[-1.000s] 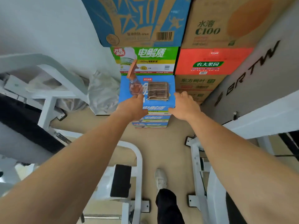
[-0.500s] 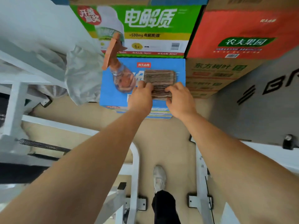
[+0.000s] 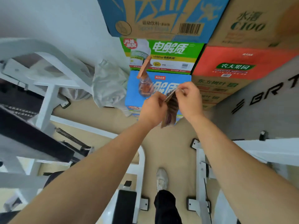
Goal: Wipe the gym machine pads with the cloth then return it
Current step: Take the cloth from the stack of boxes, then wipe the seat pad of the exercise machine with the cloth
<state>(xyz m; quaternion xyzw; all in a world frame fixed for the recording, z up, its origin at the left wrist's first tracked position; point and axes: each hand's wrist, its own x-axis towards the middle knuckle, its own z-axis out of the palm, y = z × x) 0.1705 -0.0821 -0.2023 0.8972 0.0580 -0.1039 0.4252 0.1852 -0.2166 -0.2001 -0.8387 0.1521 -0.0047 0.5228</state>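
A brown striped cloth (image 3: 171, 107) hangs in the air in front of the blue box (image 3: 134, 92), held by its top edge. My left hand (image 3: 152, 109) pinches the left end of that edge, and my right hand (image 3: 189, 97) pinches the right end. The cloth droops down between both hands, clear of the box top. A black machine pad (image 3: 32, 136) slants across the left side, and another black pad (image 3: 124, 206) sits low between the white frame bars.
A spray bottle (image 3: 144, 81) with an orange trigger stands on the blue box. Stacked drink cartons (image 3: 163, 55) rise behind. A crumpled plastic bag (image 3: 108, 88) lies left of the box. White machine frames (image 3: 200, 172) flank the beige floor around my shoe (image 3: 161, 178).
Both hands closed on the folded cloth lying on the blue box and lifted it up. It now hangs unfolded between them instead of resting flat on the box.
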